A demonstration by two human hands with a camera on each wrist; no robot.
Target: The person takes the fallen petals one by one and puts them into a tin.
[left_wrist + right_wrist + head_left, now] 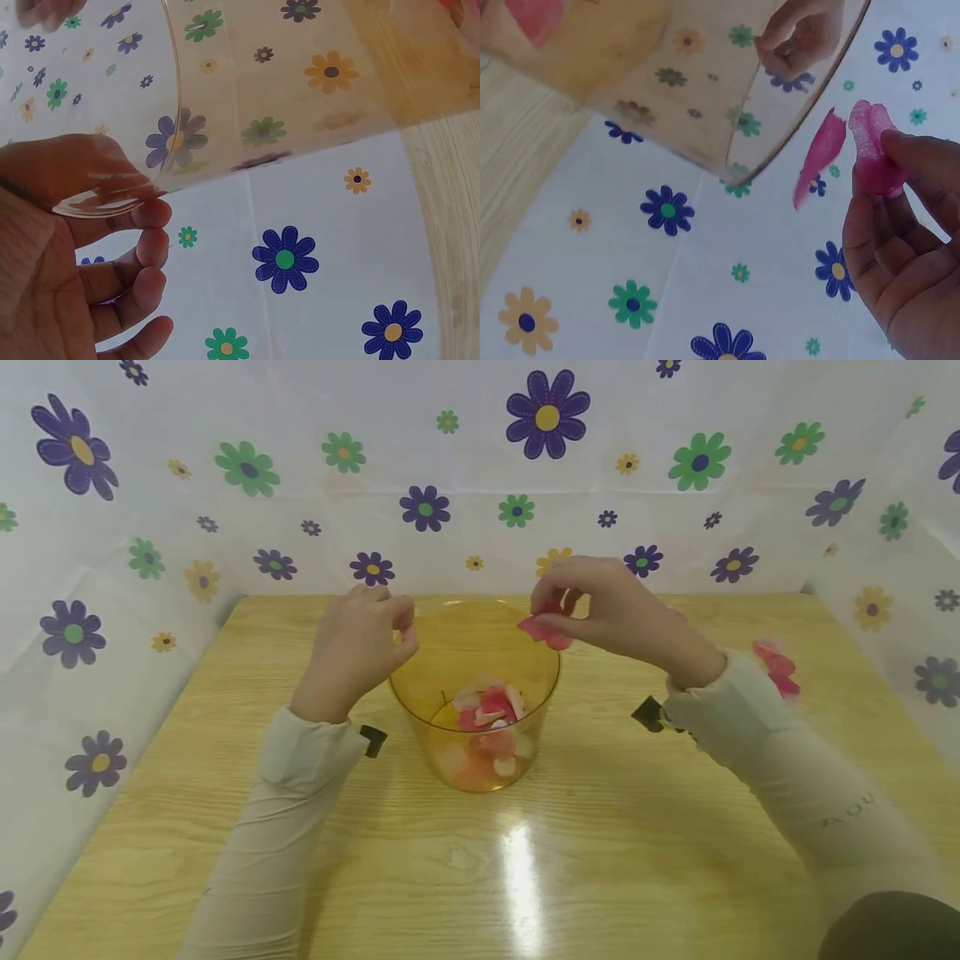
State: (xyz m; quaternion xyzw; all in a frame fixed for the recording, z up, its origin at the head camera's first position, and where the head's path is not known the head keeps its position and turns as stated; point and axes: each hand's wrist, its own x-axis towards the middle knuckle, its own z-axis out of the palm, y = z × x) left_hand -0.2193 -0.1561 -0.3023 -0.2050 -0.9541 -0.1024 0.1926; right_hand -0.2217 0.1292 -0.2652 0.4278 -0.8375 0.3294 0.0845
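A see-through amber tub (480, 639) stands on the table with pink, red and pale petals (495, 703) lying at its bottom. My left hand (360, 647) is at the tub's left rim; in the left wrist view the thumb lies over the rim (112, 210) and the curled fingers are outside, pinching it. Above the right rim, my right hand (600, 606) pinches pink petals (877, 150) between thumb and fingers. One more pink petal (823, 159) shows beside those fingertips, seemingly apart from them and close to the rim.
To the right of the tub, partly behind the right forearm, several pink petals (776, 670) lie on the wooden table (450, 868). A white cloth (465, 468) printed with flowers rises behind and at both sides of the table.
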